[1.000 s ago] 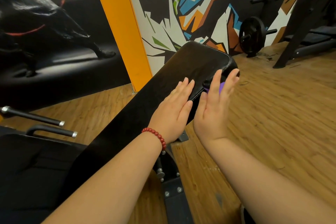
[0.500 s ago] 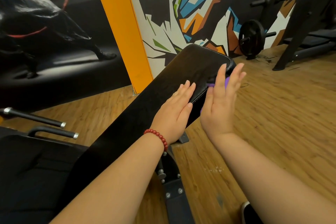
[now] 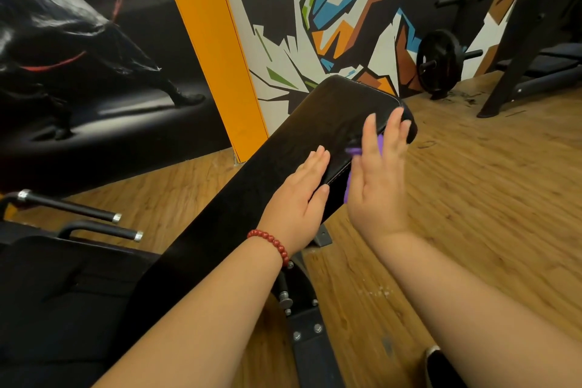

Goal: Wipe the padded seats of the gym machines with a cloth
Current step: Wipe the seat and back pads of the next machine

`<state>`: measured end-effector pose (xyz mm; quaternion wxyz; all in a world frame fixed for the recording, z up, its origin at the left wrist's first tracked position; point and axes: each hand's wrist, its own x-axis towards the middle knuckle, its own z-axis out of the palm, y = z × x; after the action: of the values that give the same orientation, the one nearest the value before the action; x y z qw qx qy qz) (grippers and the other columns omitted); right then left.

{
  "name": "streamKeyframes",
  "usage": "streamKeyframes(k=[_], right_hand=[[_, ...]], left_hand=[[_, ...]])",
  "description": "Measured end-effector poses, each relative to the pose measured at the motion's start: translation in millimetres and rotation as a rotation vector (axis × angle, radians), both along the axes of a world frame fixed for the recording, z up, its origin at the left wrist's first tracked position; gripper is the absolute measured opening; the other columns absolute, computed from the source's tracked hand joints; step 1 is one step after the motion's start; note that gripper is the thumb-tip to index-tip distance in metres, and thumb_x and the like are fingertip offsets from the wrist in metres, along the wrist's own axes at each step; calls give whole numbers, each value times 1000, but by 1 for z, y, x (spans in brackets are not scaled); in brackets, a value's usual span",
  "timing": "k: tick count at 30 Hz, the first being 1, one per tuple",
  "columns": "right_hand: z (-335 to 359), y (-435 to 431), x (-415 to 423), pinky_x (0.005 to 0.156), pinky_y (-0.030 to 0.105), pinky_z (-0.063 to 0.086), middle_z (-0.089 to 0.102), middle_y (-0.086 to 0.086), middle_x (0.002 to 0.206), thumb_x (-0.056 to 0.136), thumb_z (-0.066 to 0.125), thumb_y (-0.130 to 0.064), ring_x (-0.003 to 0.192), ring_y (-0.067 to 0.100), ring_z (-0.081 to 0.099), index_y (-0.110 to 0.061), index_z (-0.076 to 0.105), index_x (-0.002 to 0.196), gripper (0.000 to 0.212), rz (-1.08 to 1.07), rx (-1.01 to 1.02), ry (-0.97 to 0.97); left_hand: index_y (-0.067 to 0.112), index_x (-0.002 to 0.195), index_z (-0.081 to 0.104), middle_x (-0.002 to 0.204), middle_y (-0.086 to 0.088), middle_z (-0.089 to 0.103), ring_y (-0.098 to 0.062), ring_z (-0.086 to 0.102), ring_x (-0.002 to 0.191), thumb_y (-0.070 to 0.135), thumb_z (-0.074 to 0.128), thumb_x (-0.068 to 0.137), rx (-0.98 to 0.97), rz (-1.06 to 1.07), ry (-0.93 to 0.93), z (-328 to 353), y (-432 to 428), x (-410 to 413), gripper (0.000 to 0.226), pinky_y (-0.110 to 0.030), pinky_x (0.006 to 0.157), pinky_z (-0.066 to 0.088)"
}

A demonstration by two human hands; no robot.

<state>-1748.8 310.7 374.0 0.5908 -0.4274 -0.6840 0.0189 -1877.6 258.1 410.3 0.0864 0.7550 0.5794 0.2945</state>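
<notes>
A long black padded bench pad [image 3: 277,151] slopes up from the lower left to the middle of the view. My left hand [image 3: 299,195] lies flat on its right edge, fingers straight, a red bead bracelet on the wrist. My right hand [image 3: 378,176] is beside the pad's right side with straight fingers, pressing a purple cloth [image 3: 352,153] against the side of the pad. Only small bits of the cloth show past the palm and between the fingers.
The bench's metal frame and bolts [image 3: 302,321] stand below my left wrist on a wooden floor [image 3: 472,198]. Two chrome-tipped black handles [image 3: 104,230] jut out at left over another black pad. A weight plate [image 3: 437,60] and a black rack [image 3: 529,41] stand at the far right by the mural wall.
My right hand has slid a little farther up along the pad's right side with the cloth. My left hand has stayed flat on the pad.
</notes>
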Motion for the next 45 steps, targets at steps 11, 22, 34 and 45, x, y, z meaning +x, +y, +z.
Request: streamKeyframes(k=[11, 22, 34, 45], right_hand=[[-12, 5, -6, 119, 48, 7, 1, 16, 160, 102, 28, -26, 146, 19, -15, -20, 8, 153, 55, -85, 48, -79], [-21, -12, -29, 117, 22, -12, -13, 11, 159, 101, 23, -25, 144, 17, -22, -21, -1, 153, 57, -60, -26, 89], [-18, -17, -34, 114, 18, -17, -20, 8, 158, 102, 20, -29, 143, 18, -26, -22, -4, 154, 57, -44, -53, 109], [-37, -12, -21, 120, 37, -11, -3, 15, 158, 98, 28, -20, 145, 21, -23, -17, 8, 153, 58, -26, 106, -243]], left_hand=[[29, 153, 13, 160, 16, 11, 13, 0, 135, 29, 31, 105, 38, 42, 203, -3, 0, -4, 52, -12, 109, 5], [30, 151, 14, 148, 27, 5, 15, 1, 135, 22, 33, 105, 46, -21, 101, -8, -3, -13, 50, -1, 105, -1], [30, 150, 12, 146, 28, 4, 17, 1, 133, 21, 33, 105, 34, -29, 70, -11, -4, -15, 51, -1, 104, -1], [27, 153, 7, 158, 17, 6, 8, 1, 139, 31, 33, 104, 71, 89, 170, -30, -14, -25, 56, -18, 113, 9]])
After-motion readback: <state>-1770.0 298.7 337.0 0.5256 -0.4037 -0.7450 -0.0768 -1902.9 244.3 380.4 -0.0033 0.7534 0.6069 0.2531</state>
